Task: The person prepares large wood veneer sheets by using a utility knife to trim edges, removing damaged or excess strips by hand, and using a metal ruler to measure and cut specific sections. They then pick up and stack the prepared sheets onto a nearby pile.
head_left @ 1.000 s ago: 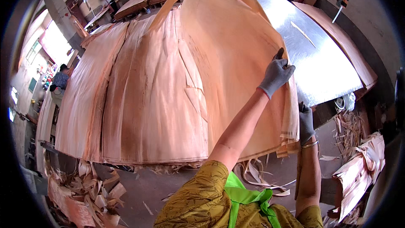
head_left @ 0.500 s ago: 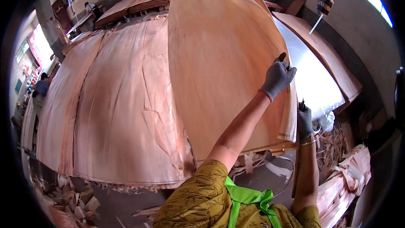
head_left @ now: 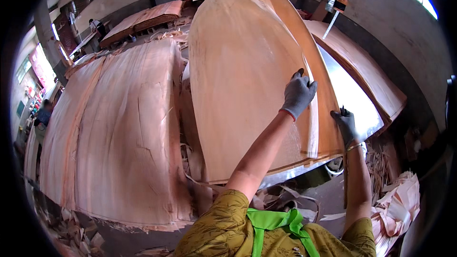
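Note:
A large thin wood veneer sheet (head_left: 238, 90) rises in a curved fold in front of me, its far end lifted. My left hand (head_left: 299, 94), in a grey glove, is closed on the sheet's right edge. Under that edge lies a darker orange veneer layer (head_left: 326, 128). My right hand (head_left: 346, 126), also gloved, is at the right border of this layer, its thumb side close to or touching it. Its fingers are wrapped round a long, thin, dark stick-like tool (head_left: 345, 181) that runs back along my forearm; its exact kind is unclear.
A shiny metal-topped table (head_left: 354, 97) shows beneath the veneer. To the left stands a broad veneer stack (head_left: 124, 138); another veneer stack (head_left: 366, 71) lies beyond the table at right. Crumpled veneer scraps (head_left: 395, 209) sit at lower right. A person (head_left: 44, 114) stands far left.
My left hand and the veneer edge have shifted left, baring more of the orange layer and the metal table's near edge. The right hand has risen slightly. The view has turned a little.

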The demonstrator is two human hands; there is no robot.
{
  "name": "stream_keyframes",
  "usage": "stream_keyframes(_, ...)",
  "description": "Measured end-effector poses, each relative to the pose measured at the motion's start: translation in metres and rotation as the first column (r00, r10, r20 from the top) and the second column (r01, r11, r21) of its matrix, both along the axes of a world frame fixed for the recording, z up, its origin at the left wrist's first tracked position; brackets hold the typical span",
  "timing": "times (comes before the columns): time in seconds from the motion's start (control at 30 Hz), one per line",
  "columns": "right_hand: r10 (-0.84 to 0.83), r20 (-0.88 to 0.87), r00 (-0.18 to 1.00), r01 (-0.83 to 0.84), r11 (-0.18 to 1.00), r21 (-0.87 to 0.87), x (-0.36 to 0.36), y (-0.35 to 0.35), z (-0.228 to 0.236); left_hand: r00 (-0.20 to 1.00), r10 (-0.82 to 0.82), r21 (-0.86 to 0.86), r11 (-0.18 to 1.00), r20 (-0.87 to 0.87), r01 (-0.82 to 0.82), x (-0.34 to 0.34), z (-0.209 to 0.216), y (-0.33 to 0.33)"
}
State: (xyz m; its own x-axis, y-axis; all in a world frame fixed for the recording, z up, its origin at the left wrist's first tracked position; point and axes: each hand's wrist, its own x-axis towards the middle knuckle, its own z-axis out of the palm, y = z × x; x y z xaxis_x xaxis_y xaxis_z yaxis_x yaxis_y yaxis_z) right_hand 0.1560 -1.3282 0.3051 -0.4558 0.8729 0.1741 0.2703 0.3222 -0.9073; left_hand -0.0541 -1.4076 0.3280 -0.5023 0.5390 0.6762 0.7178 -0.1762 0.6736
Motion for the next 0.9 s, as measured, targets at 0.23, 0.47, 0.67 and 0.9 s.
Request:
stream_keyframes(0.23,0.062,0.056,0.997,-0.062,0.998,0.003,0.073,0.169,-0.022,0.99,0.128,-0.194,0.971,-0.061,-0.137,0.07,-0.032,0.127)
stream_keyframes(0.47,0.048,0.177,0.983,-0.044,0.999,-0.027,0.12,0.266,-0.042,0.978,0.18,-0.384,0.9,-0.102,-0.205,0.122,-0.074,0.217)
stream_keyframes(0.67,0.004,0.305,0.952,-0.03,0.996,0.079,0.133,0.32,-0.075,0.995,0.09,-0.607,0.788,-0.051,-0.102,0.149,-0.106,0.244)
stream_keyframes(0.9,-0.046,0.406,0.913,-0.041,0.978,0.203,0.139,0.352,-0.104,0.999,0.009,-0.405,0.914,-0.048,-0.028,0.151,-0.163,0.179)
